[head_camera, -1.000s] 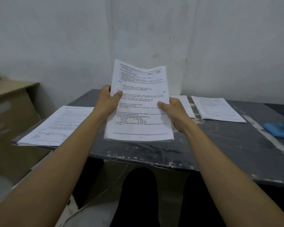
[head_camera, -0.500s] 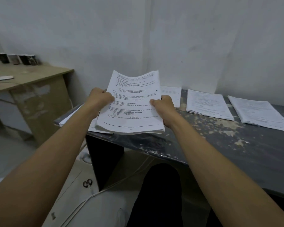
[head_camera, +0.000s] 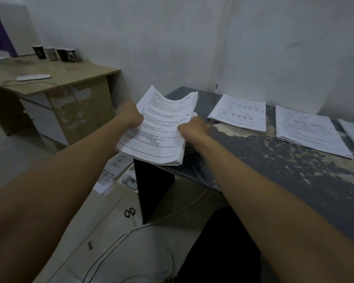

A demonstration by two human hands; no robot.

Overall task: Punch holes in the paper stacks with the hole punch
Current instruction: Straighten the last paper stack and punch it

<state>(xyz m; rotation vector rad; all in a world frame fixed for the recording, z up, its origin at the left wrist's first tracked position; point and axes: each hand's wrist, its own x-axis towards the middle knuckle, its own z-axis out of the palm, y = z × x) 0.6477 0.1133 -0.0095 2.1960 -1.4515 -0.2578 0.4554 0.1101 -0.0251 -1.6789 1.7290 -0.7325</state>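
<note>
1. Both my hands grip one paper stack (head_camera: 159,127): left hand (head_camera: 131,116) curled on its left edge, right hand (head_camera: 192,129) pinching its right edge.
2. It hangs bowed over the dark table's (head_camera: 274,160) left corner.
3. Two more stacks (head_camera: 238,113) lie flat farther right.

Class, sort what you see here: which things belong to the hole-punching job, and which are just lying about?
Job:
- white printed paper stack, gripped by left hand and right hand
- two white paper stacks on the dark worn table

Lying about:
- black-handled scissors
- white cable
- wooden desk
</note>
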